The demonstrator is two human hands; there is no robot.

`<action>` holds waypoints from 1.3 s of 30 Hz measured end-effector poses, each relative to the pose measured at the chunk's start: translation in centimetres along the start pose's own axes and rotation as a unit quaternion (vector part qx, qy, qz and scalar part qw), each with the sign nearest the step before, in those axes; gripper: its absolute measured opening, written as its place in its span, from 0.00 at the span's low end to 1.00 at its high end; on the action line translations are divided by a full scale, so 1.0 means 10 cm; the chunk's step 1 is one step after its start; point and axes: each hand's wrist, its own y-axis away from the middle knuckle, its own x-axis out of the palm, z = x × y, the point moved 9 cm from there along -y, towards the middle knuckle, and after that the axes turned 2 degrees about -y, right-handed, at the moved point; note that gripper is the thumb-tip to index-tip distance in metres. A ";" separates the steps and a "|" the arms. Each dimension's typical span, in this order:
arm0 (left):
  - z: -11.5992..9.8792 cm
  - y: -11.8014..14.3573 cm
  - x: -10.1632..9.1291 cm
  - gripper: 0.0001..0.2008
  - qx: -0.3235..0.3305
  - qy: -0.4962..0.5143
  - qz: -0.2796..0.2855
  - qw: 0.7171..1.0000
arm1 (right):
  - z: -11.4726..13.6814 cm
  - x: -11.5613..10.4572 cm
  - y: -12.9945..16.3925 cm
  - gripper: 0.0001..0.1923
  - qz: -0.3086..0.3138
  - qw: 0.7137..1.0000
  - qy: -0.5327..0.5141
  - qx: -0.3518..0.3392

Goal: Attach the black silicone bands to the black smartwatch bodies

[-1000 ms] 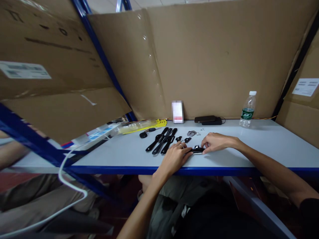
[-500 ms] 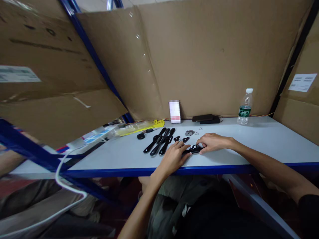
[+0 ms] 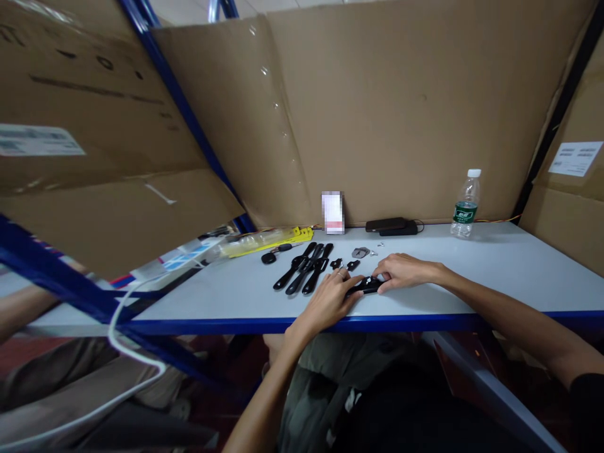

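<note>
Little has shifted since the earlier frames: both hands stay at the same black part near the front edge of the worktop, and the view has swung only slightly.

The worktop (image 3: 495,277) is a pale grey board with a blue front edge, walled in at the back and on both sides by brown cardboard (image 3: 401,107). Blue shelf framing (image 3: 70,292) crosses the left side, and a white cable (image 3: 123,343) hangs down from it.

Along the back edge stand a clear water bottle (image 3: 465,204) towards the right corner, a dark flat case (image 3: 391,225) near the middle and a small white card (image 3: 333,212) leaning on the cardboard. A yellow packet (image 3: 268,238) lies towards the back left. Long black strips (image 3: 304,267) lie side by side left of the middle, with small black pieces (image 3: 343,264) and a grey metal piece (image 3: 360,252) just beside them, behind the hands.

The small black part (image 3: 364,286) is glossy, elongated, and lies flat on the worktop close to the front edge, between the two hands. The left hand (image 3: 329,299), a ring on one finger, rests with its fingers loosely curved against the part's left end. The right hand (image 3: 403,272) has its fingertips pinched on the part's right end.
</note>
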 end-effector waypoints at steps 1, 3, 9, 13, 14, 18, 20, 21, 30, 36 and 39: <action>0.00 0.00 0.00 0.19 0.001 0.003 -0.001 1.000 | 0.00 0.00 0.00 0.16 -0.001 1.000 0.001 -0.003; 0.01 0.00 0.00 0.19 0.003 0.008 -0.003 1.000 | -0.01 0.01 -0.01 0.15 -0.004 1.000 0.001 -0.007; 0.03 0.00 0.00 0.18 0.009 0.021 -0.012 1.000 | -0.03 0.04 -0.03 0.14 -0.009 1.000 0.004 -0.007; 0.03 0.00 -0.01 0.17 0.012 0.028 -0.021 0.999 | -0.03 0.00 -0.01 0.14 -0.005 1.000 -0.001 0.017; 0.03 0.00 -0.01 0.17 0.012 0.028 -0.025 0.999 | -0.03 -0.01 0.00 0.14 -0.001 1.000 -0.002 0.026; 0.02 0.00 -0.02 0.16 0.009 0.029 -0.032 0.999 | -0.02 -0.09 0.03 0.13 -0.015 0.999 -0.021 0.043; 0.02 0.00 -0.02 0.16 0.008 0.030 -0.031 0.999 | -0.01 -0.15 0.04 0.15 -0.051 0.998 -0.020 0.037; 0.02 0.00 -0.02 0.16 0.009 0.030 -0.031 0.999 | -0.01 -0.16 0.04 0.15 -0.071 0.997 -0.014 0.033; 0.03 0.00 -0.01 0.15 0.011 0.028 -0.033 0.999 | 0.16 -0.11 -0.03 0.07 -0.129 0.990 0.054 -0.005; -0.01 0.01 -0.04 0.16 0.009 0.033 -0.035 0.999 | 0.21 -0.06 -0.05 0.09 -0.114 0.990 0.081 -0.012; -0.03 0.00 -0.06 0.15 0.011 0.032 -0.037 0.999 | 0.25 -0.03 -0.07 0.09 -0.112 0.988 0.107 -0.014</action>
